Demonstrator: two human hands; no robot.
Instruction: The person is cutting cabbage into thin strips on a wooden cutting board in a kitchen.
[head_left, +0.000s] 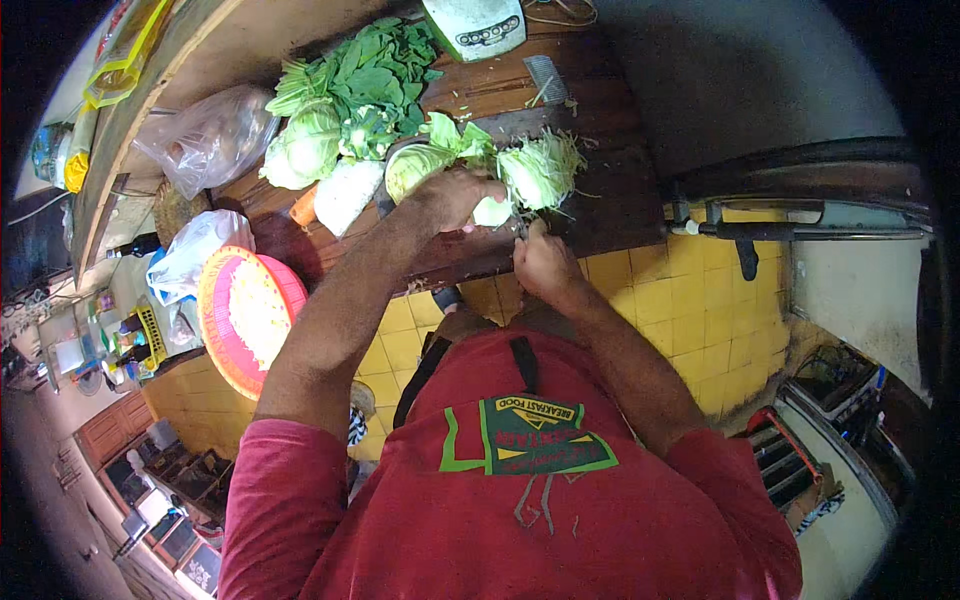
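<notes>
My left hand (454, 199) holds a pale piece of cabbage (492, 211) down near the front edge of the dark wooden table. To its right, my right hand (546, 259) is closed around the handle of what looks like a knife, mostly hidden, its blade by the cabbage piece. A heap of shredded cabbage (541, 169) lies just beyond both hands. Behind my left hand rests a cut cabbage (415, 166) with loose leaves (459, 137) beside it.
A whole cabbage (304, 146), leafy greens (375, 75), cauliflower (367, 131), a carrot (303, 208) and a white bundle (347, 193) lie left. A pink colander (289, 277) of shreds stands nearer. A comb (546, 79) and a white-green appliance (476, 26) are at the back.
</notes>
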